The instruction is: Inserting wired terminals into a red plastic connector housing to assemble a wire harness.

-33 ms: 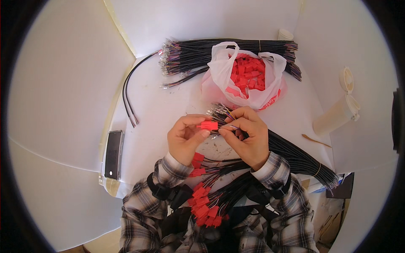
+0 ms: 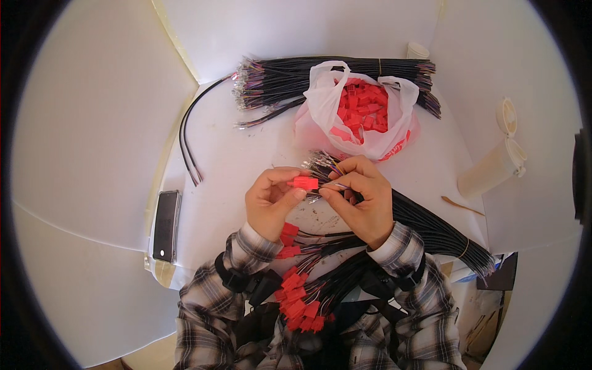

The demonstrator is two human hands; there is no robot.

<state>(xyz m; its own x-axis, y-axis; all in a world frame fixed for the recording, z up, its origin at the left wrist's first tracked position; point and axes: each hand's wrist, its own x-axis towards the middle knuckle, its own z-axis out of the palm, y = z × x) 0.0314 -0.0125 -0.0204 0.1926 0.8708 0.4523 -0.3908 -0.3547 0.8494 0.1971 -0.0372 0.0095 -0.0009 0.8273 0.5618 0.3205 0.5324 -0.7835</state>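
Observation:
Between the thumb and fingertips of my left hand (image 2: 271, 200) is a red plastic connector housing (image 2: 306, 183), lying sideways. My right hand (image 2: 362, 197) pinches thin wires (image 2: 339, 185) close to the housing's right end; whether their tips are inside it I cannot tell. Behind and under my right hand runs a bundle of black cables (image 2: 425, 225) with stripped, metal-tipped wires at its far end. Nearer my body, below both hands, lie several black cables fitted with red connectors (image 2: 295, 296).
A white plastic bag (image 2: 320, 126) full of red housings (image 2: 364, 108) stands beyond my hands, before another cable bundle (image 2: 277, 83). At left are a loose black cable (image 2: 183, 135) and a phone (image 2: 166, 225). A lidded white container (image 2: 490, 169) and a brown stick (image 2: 462, 206) lie right.

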